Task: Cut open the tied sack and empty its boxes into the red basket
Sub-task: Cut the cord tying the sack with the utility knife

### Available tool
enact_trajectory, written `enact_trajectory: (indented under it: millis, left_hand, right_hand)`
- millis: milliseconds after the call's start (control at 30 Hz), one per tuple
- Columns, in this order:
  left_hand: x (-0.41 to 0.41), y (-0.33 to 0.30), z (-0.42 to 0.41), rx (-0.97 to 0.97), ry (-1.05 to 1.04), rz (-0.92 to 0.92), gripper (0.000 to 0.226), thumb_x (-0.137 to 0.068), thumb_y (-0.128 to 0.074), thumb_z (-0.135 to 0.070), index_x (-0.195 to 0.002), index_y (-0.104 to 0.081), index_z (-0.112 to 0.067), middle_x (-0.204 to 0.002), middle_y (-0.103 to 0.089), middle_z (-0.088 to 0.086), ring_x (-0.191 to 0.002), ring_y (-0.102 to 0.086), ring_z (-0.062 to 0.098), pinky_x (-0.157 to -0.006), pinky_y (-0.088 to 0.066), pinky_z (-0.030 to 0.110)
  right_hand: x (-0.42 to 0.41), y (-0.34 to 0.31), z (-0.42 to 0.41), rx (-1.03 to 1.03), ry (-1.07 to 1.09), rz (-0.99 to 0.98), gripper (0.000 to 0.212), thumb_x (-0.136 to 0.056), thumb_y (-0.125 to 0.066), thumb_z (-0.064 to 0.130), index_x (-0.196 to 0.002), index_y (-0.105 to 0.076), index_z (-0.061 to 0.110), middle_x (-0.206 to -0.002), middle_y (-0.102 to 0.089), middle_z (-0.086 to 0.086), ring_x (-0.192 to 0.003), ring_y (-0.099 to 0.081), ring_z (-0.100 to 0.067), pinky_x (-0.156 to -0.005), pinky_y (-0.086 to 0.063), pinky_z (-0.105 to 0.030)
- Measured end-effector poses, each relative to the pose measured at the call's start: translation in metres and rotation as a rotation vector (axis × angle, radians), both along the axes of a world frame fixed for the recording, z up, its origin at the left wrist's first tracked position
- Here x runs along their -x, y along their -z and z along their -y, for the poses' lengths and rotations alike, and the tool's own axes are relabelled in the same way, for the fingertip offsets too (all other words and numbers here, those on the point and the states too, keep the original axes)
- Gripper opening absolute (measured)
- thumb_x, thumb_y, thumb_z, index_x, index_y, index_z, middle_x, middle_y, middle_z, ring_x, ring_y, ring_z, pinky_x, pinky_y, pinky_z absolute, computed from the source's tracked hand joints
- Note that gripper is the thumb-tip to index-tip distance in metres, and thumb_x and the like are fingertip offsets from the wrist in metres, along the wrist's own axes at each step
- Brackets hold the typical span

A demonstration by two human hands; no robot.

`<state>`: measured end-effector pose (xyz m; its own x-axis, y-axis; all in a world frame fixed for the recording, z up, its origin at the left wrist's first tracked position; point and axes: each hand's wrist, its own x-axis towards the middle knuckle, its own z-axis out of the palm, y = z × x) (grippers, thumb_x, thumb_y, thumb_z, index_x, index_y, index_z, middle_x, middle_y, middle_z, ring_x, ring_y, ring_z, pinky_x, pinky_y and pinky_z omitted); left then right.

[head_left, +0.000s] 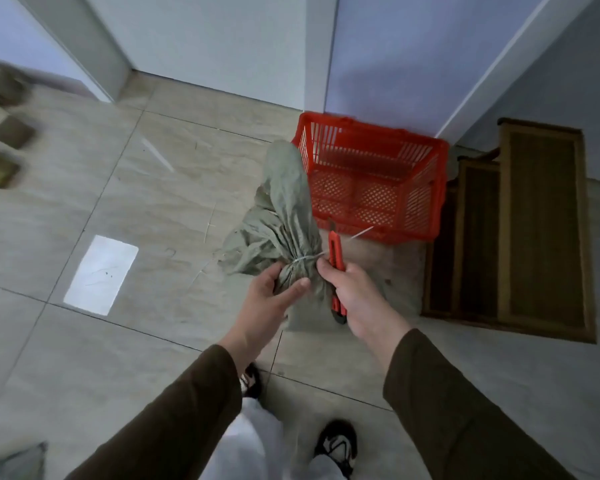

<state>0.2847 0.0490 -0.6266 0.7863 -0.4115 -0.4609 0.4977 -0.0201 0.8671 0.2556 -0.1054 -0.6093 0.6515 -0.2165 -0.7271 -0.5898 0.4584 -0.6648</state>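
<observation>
A grey-green woven sack [284, 216] stands on the floor in front of me, its neck bunched and bound by a thin white tie [305, 260]. My left hand [274, 299] grips the sack just below the tie. My right hand [347, 289] holds a red utility knife [335, 251], blade end pointing up beside the tie. A loose end of the tie sticks out to the right past the knife. The red basket [426, 188] sits empty just behind the sack, against the wall. The boxes are hidden inside the sack.
Wooden steps [541, 230] rise to the right of the basket. Blurred brown boxes [7, 133] lie at the far left on the tiled floor. Another grey sack corner [18, 462] shows at bottom left. My feet stand just behind the sack.
</observation>
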Motion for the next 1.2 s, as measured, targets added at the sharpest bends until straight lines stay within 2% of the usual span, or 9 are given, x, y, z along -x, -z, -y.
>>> enact_trajectory:
  millis: [200, 300, 400, 500, 633, 733, 833, 933, 1200]
  left_hand:
    - [0.006, 0.022, 0.006, 0.016, -0.099, -0.038, 0.026, -0.1, -0.069, -0.014, -0.125, -0.071, -0.01, -0.116, -0.08, 0.009, -0.108, -0.077, 0.022, -0.088, -0.062, 0.03]
    - [0.001, 0.043, 0.011, 0.048, -0.141, -0.076, 0.027, -0.097, -0.073, -0.018, -0.123, -0.073, -0.01, -0.117, -0.079, 0.017, -0.11, -0.076, 0.032, -0.095, -0.062, 0.041]
    - [-0.006, 0.069, 0.012, 0.046, -0.211, -0.084, 0.015, -0.097, -0.074, -0.015, -0.11, -0.079, -0.011, -0.106, -0.082, 0.017, -0.096, -0.079, 0.029, -0.082, -0.064, 0.036]
    - [-0.011, 0.092, 0.01, 0.048, -0.245, -0.071, 0.014, -0.095, -0.077, -0.019, -0.104, -0.08, -0.009, -0.103, -0.081, 0.02, -0.092, -0.079, 0.033, -0.08, -0.064, 0.041]
    - [-0.013, 0.113, 0.007, 0.084, -0.27, -0.062, 0.022, -0.095, -0.077, -0.025, -0.109, -0.078, -0.01, -0.107, -0.081, 0.019, -0.099, -0.079, 0.036, -0.082, -0.065, 0.044]
    - [-0.025, 0.123, 0.009, 0.085, -0.263, -0.009, 0.02, -0.097, -0.075, -0.022, -0.109, -0.077, -0.005, -0.109, -0.079, 0.024, -0.103, -0.076, 0.042, -0.095, -0.061, 0.057]
    - [-0.041, 0.124, 0.015, 0.074, -0.242, 0.034, 0.025, -0.099, -0.071, -0.015, -0.112, -0.071, 0.006, -0.111, -0.075, 0.033, -0.108, -0.072, 0.05, -0.1, -0.056, 0.066]
    - [-0.055, 0.126, 0.016, 0.056, -0.233, 0.108, 0.022, -0.101, -0.068, -0.012, -0.116, -0.071, 0.002, -0.111, -0.078, 0.025, -0.111, -0.072, 0.046, -0.099, -0.058, 0.058]
    - [-0.068, 0.13, 0.01, 0.035, -0.186, 0.296, 0.016, -0.102, -0.063, -0.007, -0.115, -0.072, -0.007, -0.115, -0.077, 0.022, -0.114, -0.072, 0.04, -0.103, -0.056, 0.058]
  right_hand:
    - [-0.008, 0.018, -0.014, 0.067, 0.031, 0.024, 0.018, -0.106, -0.062, 0.021, -0.113, -0.073, 0.008, -0.114, -0.077, -0.022, -0.109, -0.073, -0.037, -0.087, -0.062, -0.036]
    - [-0.011, 0.032, -0.02, 0.106, 0.059, 0.041, 0.015, -0.107, -0.061, 0.023, -0.11, -0.072, 0.014, -0.106, -0.079, -0.01, -0.104, -0.073, -0.023, -0.072, -0.059, -0.018]
    - [-0.01, 0.052, -0.023, 0.131, 0.087, 0.095, 0.019, -0.108, -0.059, 0.021, -0.117, -0.074, 0.018, -0.111, -0.08, -0.004, -0.107, -0.074, -0.016, -0.087, -0.059, -0.023]
    - [-0.002, 0.069, -0.021, 0.464, 0.048, 0.241, 0.025, -0.109, -0.054, 0.02, -0.113, -0.075, 0.033, -0.114, -0.077, 0.011, -0.111, -0.07, -0.003, -0.096, -0.053, -0.018]
    - [0.005, 0.08, -0.013, 0.95, -0.08, 0.421, 0.018, -0.107, -0.05, 0.035, -0.103, -0.068, 0.038, -0.086, -0.067, 0.024, -0.084, -0.063, 0.003, -0.069, -0.044, -0.01]
    - [0.001, 0.091, -0.013, 1.059, -0.28, 0.444, 0.025, -0.105, -0.048, 0.053, -0.102, -0.06, 0.032, -0.08, -0.067, 0.012, -0.078, -0.063, -0.002, -0.063, -0.048, -0.023]
    - [-0.003, 0.105, -0.013, 1.126, -0.393, 0.473, 0.037, -0.101, -0.038, 0.067, -0.105, -0.05, 0.032, -0.08, -0.062, 0.017, -0.076, -0.06, 0.004, -0.058, -0.04, -0.016]
    - [-0.007, 0.116, -0.005, 1.245, -0.436, 0.518, 0.031, -0.106, -0.036, 0.054, -0.113, -0.052, 0.029, -0.086, -0.059, 0.018, -0.076, -0.054, 0.0, -0.059, -0.038, -0.029]
    - [-0.023, 0.122, 0.002, 1.442, -0.439, 0.558, 0.022, -0.103, -0.046, 0.052, -0.111, -0.058, 0.035, -0.091, -0.057, 0.021, -0.084, -0.066, -0.016, -0.062, -0.038, -0.033]
